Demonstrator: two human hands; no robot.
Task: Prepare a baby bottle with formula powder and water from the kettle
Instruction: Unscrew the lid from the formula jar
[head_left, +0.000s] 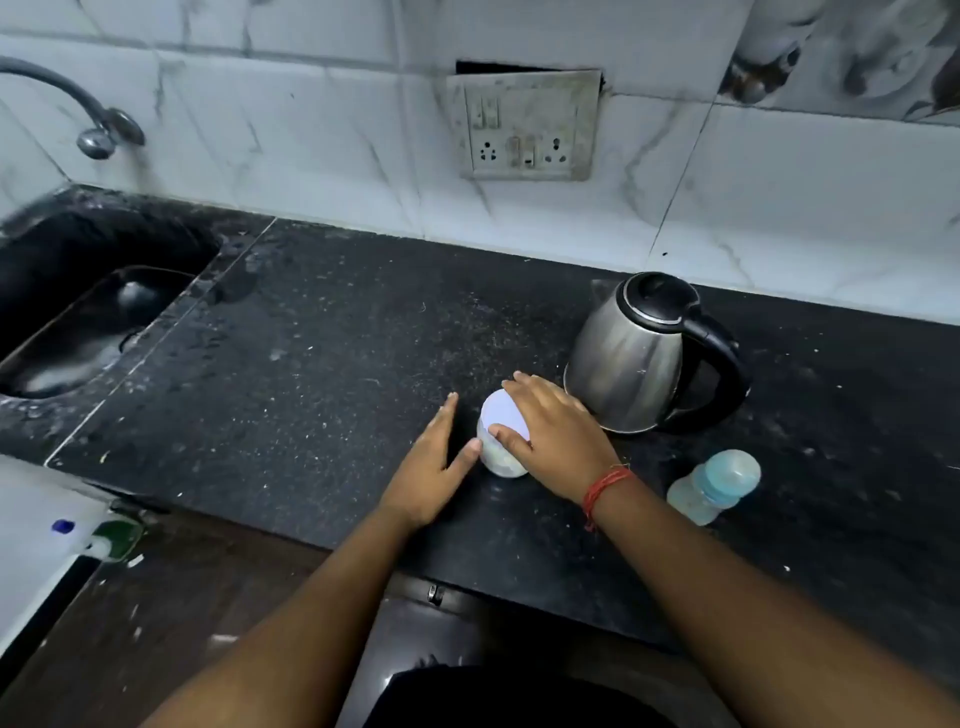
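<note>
The black speckled countertop (322, 364) spans the width of the view and meets a white marble-patterned tiled wall (311, 140) at the rear. A dark sink (88, 322) is recessed into the countertop at the far left, with a metal tap (96, 124) mounted on the wall above it. A soiled switch and socket plate (524, 124) is fixed to the wall at centre.

The stainless steel kettle (631, 358) stands upright on the countertop at right of centre, lid closed, with its black handle (719, 374) facing right.

The right hand (553, 436) rests on top of a small white container (501, 434), which stands on the countertop just left of the kettle base. The fingers are spread over its white lid (501, 413) and the thumb presses the near side, forming a loose top grasp. A red thread band (605, 491) encircles the right wrist.

The left hand (434, 465) lies open and flat, palm edge on the countertop, immediately left of the container. Its thumb tip touches the container wall; the fingers extend straight and hold nothing.

The baby bottle (714, 488) lies tilted on the countertop in front of the kettle, to the right of the right wrist and apart from both hands. Its body is translucent and its blue cap end (732, 470) points toward the upper right.
</note>
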